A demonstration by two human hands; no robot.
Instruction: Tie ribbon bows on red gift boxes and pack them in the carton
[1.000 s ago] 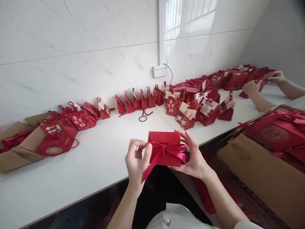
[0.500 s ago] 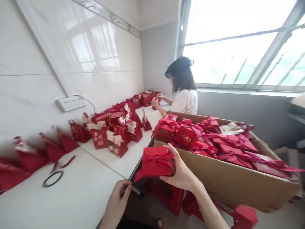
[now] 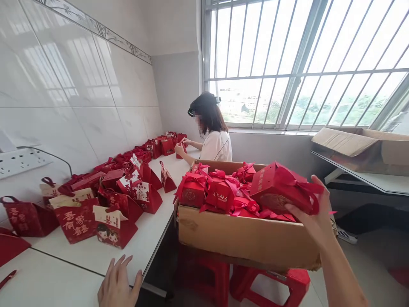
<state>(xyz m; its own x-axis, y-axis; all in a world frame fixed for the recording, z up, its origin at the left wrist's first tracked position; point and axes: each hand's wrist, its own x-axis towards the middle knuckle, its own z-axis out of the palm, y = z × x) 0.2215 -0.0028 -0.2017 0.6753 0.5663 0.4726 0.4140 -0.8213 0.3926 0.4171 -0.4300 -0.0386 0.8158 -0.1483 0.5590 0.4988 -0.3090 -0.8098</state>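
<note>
Right hand [image 3: 316, 226], right of centre, grips a red cardboard gift box [image 3: 273, 192] by its ribbon end, thumb on the near side, fingers at the far side; red satin ribbon [image 3: 302, 187] bunches beside the palm. Box is tilted, above the right part of a long brown cardboard carton [image 3: 243, 234] in the centre of the frame; hard to tell if its underside touches the contents. Carton holds more red ribbon-tied boxes [image 3: 221, 194], packed close, bows on top. Red plastic stools [image 3: 271, 285] sit under the carton, bottom centre.

Left hand [image 3: 118, 285], bottom left of centre, palm down, holds nothing; fingers spread wide at the edge of a white table [image 3: 148, 234]. Can't say if it touches the surface. Nearest thing up from it: a red and cream box printed with two cartoon figures [image 3: 111, 230].

Red handled gift boxes [image 3: 79, 217] crowd the table, left side, running back toward the far corner. Co-worker in a white top [image 3: 217, 145], upper centre, hands on a red item [image 3: 182, 149]. Barred window [image 3: 271, 55] at upper right, open brown box [image 3: 345, 149] below it, far right.
</note>
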